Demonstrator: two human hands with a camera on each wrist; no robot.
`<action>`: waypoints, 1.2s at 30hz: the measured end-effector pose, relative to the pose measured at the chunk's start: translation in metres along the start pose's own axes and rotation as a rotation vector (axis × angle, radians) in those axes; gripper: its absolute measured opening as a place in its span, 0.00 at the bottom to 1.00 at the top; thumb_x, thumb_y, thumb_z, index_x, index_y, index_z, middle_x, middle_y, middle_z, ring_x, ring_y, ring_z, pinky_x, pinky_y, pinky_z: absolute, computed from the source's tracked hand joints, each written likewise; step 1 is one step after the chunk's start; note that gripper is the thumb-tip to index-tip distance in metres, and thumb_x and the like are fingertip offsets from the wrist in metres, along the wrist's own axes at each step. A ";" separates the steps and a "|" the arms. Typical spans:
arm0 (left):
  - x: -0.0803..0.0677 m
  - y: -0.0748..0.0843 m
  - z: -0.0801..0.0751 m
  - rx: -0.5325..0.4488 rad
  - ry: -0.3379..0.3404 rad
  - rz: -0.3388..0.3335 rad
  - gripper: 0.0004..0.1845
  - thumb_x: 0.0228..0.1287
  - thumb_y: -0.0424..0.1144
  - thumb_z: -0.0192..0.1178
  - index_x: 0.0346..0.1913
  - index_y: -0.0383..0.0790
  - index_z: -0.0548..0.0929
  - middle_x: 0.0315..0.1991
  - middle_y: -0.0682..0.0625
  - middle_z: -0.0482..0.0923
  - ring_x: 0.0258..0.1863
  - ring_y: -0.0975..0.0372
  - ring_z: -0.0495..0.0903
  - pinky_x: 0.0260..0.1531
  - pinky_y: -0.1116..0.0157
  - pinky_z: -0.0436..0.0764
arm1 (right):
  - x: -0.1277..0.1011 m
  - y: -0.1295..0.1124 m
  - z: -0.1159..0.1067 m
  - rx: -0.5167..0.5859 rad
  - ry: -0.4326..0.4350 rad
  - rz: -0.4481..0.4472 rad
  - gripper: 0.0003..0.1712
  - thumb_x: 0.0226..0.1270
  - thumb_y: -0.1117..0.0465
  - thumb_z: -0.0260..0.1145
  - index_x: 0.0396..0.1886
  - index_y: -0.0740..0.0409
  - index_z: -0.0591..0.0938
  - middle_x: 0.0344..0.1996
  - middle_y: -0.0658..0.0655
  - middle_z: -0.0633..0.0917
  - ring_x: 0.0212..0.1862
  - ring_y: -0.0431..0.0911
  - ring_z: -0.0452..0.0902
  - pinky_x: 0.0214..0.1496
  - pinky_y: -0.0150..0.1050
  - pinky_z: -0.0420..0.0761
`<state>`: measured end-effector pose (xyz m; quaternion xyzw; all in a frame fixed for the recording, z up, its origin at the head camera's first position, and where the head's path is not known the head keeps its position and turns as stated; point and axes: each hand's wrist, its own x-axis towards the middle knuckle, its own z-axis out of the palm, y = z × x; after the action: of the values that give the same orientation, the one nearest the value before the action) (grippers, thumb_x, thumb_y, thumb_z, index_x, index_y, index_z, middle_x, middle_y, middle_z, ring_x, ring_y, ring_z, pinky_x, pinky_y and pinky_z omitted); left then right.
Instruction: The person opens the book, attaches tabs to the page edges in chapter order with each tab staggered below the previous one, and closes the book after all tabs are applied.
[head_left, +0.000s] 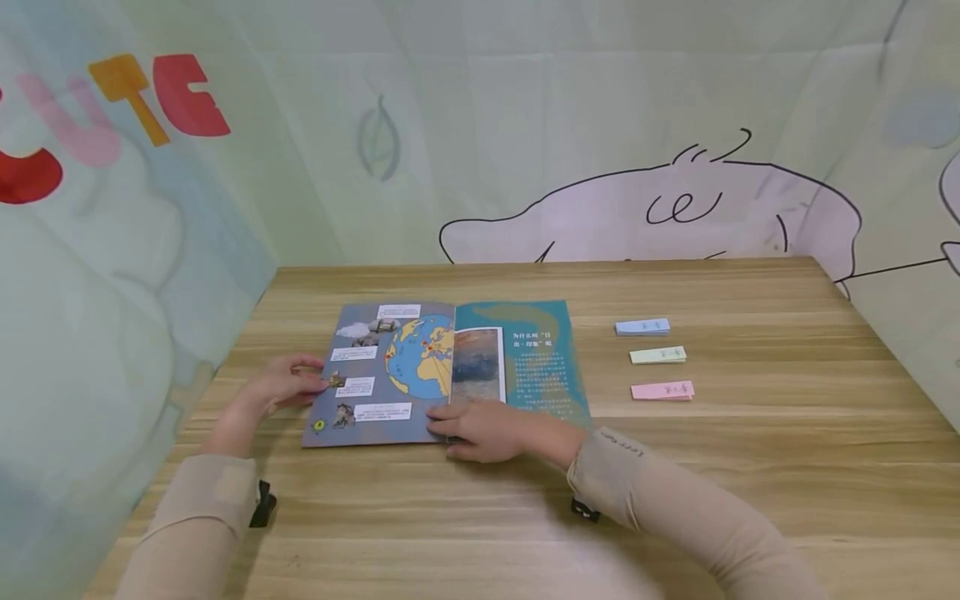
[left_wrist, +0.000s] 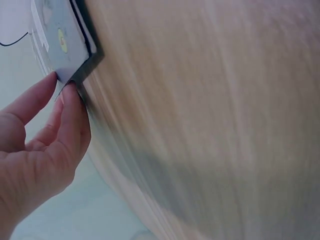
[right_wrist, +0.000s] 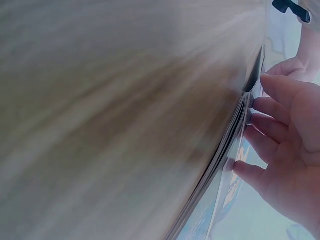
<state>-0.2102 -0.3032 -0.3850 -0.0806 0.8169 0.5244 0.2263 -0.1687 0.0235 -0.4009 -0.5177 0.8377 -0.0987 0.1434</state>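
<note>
Grey-and-teal book (head_left: 442, 375), spread wide
Left hand (head_left: 281, 386) pinches its left edge, right hand (head_left: 487, 429) just rests loose-fingered near middle, paper slips (head_left: 657, 356) off right.

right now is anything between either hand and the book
Nothing visible: the left hand pinches the book at its left edge, the right hand rests on it near its middle. The three slips lie to its right, not between.
</note>
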 end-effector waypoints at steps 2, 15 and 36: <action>0.001 -0.001 0.000 -0.004 0.000 0.000 0.33 0.59 0.24 0.58 0.62 0.17 0.54 0.34 0.49 0.76 0.29 0.69 0.77 0.33 0.70 0.81 | 0.000 0.000 0.000 -0.002 0.004 -0.005 0.27 0.71 0.55 0.54 0.67 0.58 0.67 0.68 0.56 0.63 0.69 0.46 0.56 0.68 0.37 0.57; 0.004 0.000 0.002 0.048 0.018 0.000 0.31 0.59 0.24 0.58 0.61 0.17 0.56 0.36 0.46 0.75 0.28 0.69 0.76 0.32 0.71 0.80 | 0.001 0.000 -0.004 0.002 0.011 -0.016 0.26 0.70 0.55 0.55 0.65 0.60 0.69 0.67 0.57 0.65 0.68 0.47 0.58 0.68 0.37 0.59; 0.009 0.029 0.017 0.188 0.031 0.041 0.30 0.61 0.32 0.59 0.63 0.24 0.62 0.43 0.42 0.71 0.33 0.66 0.75 0.36 0.70 0.79 | 0.001 0.004 -0.015 0.042 0.085 -0.021 0.24 0.69 0.58 0.56 0.63 0.59 0.71 0.62 0.56 0.72 0.65 0.47 0.64 0.65 0.37 0.64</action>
<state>-0.2239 -0.2745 -0.3710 -0.0506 0.8673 0.4487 0.2095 -0.1773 0.0245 -0.3883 -0.5186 0.8353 -0.1396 0.1177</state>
